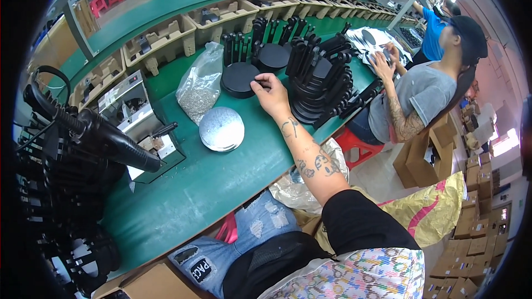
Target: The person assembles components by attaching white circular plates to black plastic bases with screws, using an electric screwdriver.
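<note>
Your right hand (272,95) has half-bent fingers beside the black disc (239,79); I cannot tell if they grip. Left of them, nearer you, lies the silver disc (221,129).

The right hand (272,95) has its fingers at the edge of a round black plate (237,81) on the green table (183,202). Close by are a shiny silver disc (221,129) and a see-through bag (200,86) with little bits inside. Lots of black parts (318,86) are piled to the right. Another person (418,97) sits past them.
</note>
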